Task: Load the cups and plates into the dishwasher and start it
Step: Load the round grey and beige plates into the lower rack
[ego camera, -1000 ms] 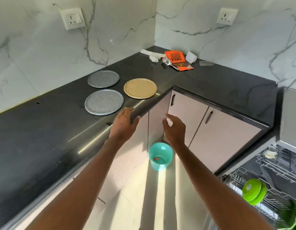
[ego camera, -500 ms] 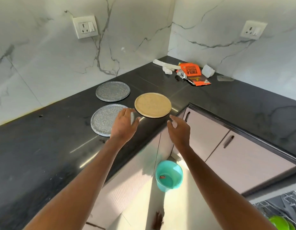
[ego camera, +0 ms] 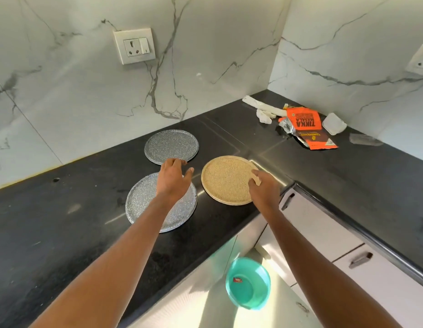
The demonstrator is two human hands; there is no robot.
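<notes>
Two hands: left hand spread above near speckled grey round plate; right hand curled on rim of tan round plate.

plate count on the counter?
3. The back grey plate lies farthest away; the front grey plate is partly under the left hand; the tan plate is to their right, by the right hand. None look stacked or hidden.
</notes>
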